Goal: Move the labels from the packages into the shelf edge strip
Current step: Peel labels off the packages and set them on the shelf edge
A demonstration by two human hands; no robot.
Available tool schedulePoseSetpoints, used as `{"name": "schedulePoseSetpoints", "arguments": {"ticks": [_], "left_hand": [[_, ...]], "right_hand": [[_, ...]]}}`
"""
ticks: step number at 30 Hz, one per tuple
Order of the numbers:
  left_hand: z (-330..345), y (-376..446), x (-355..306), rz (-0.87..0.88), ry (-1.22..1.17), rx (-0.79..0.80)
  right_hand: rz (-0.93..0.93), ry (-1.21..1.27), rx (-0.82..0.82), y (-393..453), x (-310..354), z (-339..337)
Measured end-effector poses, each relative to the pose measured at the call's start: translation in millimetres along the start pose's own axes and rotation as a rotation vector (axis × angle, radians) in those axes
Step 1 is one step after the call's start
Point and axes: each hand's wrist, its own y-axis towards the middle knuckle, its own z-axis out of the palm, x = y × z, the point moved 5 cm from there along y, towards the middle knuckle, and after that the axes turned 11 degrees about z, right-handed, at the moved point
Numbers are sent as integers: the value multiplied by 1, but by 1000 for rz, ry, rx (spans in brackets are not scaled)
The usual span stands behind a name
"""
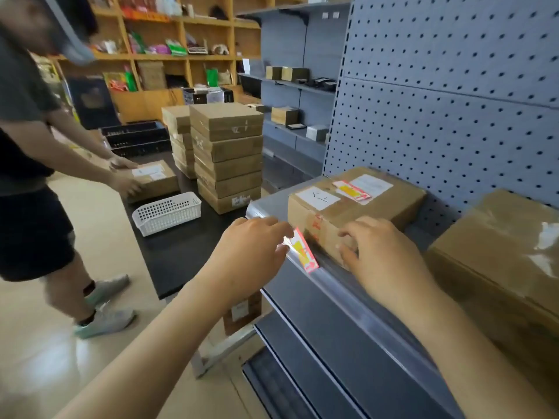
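A red and yellow label (pixel 304 252) stands tilted at the clear shelf edge strip (pixel 341 285) of the grey shelf (pixel 272 204). My left hand (pixel 251 249) pinches its left end with the fingertips. My right hand (pixel 381 255) rests with curled fingers on the front of a taped cardboard package (pixel 378 207) on the shelf. Another red and yellow label (pixel 352 190) lies on top of that package beside white stickers. A second brown package (pixel 499 255) sits to the right.
A person (pixel 30 146) on the left holds a carton on a black table (pixel 181 249). A white basket (pixel 168 213) and stacks of cartons (pixel 228 158) stand there. A grey pegboard (pixel 453 101) backs the shelf. Lower shelves sit beneath.
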Motion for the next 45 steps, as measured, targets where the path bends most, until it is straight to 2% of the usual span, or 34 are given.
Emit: {"name": "schedulePoseSetpoints", "arguments": {"ticks": [11,20,25,35,39,45], "left_hand": [[13,116,92,292,-56,-8],[41,187,97,388,-153,-10],[47,213,93,428,-155,-17],[59,240,85,512,-238,-55],[57,240,81,576,-274,-61],[52,234,80,662,-278,-66]], "right_hand": [[337,20,-44,95,9,31],[512,-19,-57,154,-23,48],[599,-76,43,176,-42,61],[674,29,170,193,-48,58],[732,128,93,193,-44,55],[711,146,-97,172,-32,48]]}}
